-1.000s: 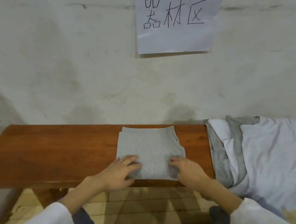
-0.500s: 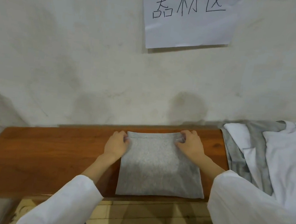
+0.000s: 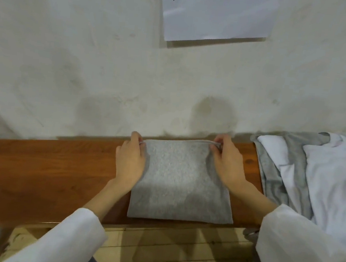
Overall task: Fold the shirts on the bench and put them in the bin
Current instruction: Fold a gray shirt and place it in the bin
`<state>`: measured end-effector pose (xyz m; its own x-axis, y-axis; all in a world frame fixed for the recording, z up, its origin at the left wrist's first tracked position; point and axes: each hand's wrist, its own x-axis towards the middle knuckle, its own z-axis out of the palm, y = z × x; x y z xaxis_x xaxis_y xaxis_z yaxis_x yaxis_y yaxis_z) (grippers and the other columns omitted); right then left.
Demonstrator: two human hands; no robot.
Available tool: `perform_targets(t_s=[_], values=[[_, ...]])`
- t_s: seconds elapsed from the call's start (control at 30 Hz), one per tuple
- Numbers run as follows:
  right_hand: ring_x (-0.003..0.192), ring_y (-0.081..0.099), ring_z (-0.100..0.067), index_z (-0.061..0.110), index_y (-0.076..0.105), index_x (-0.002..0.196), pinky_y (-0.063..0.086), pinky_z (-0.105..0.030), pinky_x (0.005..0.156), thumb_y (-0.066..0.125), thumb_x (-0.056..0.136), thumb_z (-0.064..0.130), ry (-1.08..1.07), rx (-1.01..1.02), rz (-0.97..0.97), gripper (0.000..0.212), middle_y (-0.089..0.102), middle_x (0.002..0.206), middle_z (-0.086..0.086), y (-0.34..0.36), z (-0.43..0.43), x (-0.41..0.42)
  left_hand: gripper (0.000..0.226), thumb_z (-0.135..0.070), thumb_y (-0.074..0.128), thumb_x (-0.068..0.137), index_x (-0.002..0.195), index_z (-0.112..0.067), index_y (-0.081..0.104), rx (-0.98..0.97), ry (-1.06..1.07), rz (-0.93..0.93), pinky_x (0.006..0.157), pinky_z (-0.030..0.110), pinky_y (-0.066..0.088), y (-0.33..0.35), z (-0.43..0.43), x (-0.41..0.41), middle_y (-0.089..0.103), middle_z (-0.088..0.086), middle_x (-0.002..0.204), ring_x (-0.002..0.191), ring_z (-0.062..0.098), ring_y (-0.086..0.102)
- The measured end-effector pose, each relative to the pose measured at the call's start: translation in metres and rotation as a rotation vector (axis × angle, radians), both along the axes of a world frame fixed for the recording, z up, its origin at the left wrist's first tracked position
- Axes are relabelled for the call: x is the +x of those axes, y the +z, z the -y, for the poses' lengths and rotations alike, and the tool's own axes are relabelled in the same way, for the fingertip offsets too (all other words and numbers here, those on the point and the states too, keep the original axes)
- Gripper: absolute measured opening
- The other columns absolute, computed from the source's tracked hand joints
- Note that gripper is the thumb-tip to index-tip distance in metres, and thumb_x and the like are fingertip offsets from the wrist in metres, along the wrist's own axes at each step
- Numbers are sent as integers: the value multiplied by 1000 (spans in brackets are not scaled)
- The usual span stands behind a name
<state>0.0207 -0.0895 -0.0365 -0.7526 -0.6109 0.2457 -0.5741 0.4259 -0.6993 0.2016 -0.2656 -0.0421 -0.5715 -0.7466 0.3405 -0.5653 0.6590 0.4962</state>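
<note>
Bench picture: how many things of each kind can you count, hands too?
folded grey shirt: 1
heap of unfolded shirts, grey and white: 1 (too tangled to count each shirt)
hands: 2, the left hand and the right hand, each pinching a far corner of the folded grey shirt
bench: 1
paper sign: 1
Total: 6

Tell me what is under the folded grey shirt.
The folded grey shirt lies flat on the wooden bench; left hand and right hand pinch its far corners. Anything beneath the cloth is hidden.
</note>
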Motion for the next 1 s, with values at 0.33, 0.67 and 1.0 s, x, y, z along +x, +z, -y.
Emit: perform_targets(t_s=[0.33, 0.67, 1.0], values=[[139, 26, -29, 10, 43, 136, 23, -41, 114, 47, 96, 17, 60, 395, -204, 41, 37, 145, -13, -26, 29, -10, 36, -23, 45, 96, 129, -10, 45, 47, 17, 383, 90, 44, 40, -20, 11, -23, 50, 15, 127, 114, 34, 48], [141, 28, -27, 8, 43, 140, 18, -45, 117, -8, 97, 51, 300, 626, -320, 79, 38, 148, -14, -51, -25, 59, 59, -49, 23, 94, 138, -20, 49, -52, -225, 526, 109, 60, 22, -51, -89, -6, 42, 12, 147, 137, 33, 36], [145, 12, -23, 14, 26, 148, 10, -36, 119, 36, 95, 42, 340, 523, -61, 60, 19, 156, -7, -25, -35, 48, 63, -52, 13, 91, 145, -26, 33, 87, -126, 452, 115, 46, 12, -33, -82, 11, 23, 8, 154, 143, 27, 16]])
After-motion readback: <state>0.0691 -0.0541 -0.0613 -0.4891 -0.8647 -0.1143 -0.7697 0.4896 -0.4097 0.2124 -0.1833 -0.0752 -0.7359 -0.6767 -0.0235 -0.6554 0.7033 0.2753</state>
